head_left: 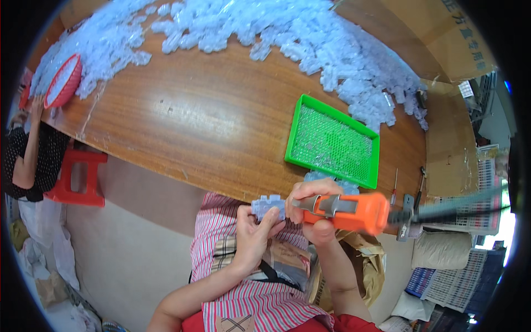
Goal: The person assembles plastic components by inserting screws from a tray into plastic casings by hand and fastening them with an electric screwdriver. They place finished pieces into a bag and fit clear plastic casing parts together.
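My left hand pinches a small clear bluish plastic part between thumb and fingers, just off the table's front edge. From its right side my right hand grips an orange power screwdriver with a metal lever along its body and a dark cord at its rear. The tool's tip lies close to the plastic part, but my fingers hide whether they touch. Just beyond my right hand stands a green tray with many tiny metallic pieces strewn over its perforated bottom. A few more clear parts lie by the tray's near edge.
A large heap of clear plastic parts lines the far side of the wooden table. At the left, a person's hand touches a red basket near a red stool. Cardboard walls and hand tools are at the right.
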Demonstrator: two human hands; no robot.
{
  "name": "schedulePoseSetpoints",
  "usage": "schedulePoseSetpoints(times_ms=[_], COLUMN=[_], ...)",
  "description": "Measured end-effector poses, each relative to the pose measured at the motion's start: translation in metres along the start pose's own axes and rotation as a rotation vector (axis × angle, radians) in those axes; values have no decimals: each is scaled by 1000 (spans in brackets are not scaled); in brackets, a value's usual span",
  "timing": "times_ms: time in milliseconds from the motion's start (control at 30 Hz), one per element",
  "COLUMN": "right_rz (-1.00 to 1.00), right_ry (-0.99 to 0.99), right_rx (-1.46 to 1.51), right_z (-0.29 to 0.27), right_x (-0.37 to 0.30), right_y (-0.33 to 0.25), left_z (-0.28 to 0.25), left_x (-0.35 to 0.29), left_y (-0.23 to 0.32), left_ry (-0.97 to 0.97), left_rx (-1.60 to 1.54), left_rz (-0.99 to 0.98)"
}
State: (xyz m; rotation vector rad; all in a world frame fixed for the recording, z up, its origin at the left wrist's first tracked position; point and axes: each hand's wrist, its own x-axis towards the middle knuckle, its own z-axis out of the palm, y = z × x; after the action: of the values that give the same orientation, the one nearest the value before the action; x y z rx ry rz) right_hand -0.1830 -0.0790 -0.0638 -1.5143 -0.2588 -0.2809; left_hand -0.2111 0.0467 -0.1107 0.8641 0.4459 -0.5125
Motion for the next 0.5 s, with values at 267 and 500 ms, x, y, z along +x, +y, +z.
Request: schedulePoseSetpoints(times_ms=[267,500], right_rz=[-231,-178], right_ry=[333,504], right_rx=[144,44], right_z=[-50,-73], right_x=[33,20], right_y=[-54,-47], left_z=[-11,-16], left_x=[12,74], left_y=[70,138], left_ry=[-108,1], left_rx=[561,1479], left_rz=[261,589])
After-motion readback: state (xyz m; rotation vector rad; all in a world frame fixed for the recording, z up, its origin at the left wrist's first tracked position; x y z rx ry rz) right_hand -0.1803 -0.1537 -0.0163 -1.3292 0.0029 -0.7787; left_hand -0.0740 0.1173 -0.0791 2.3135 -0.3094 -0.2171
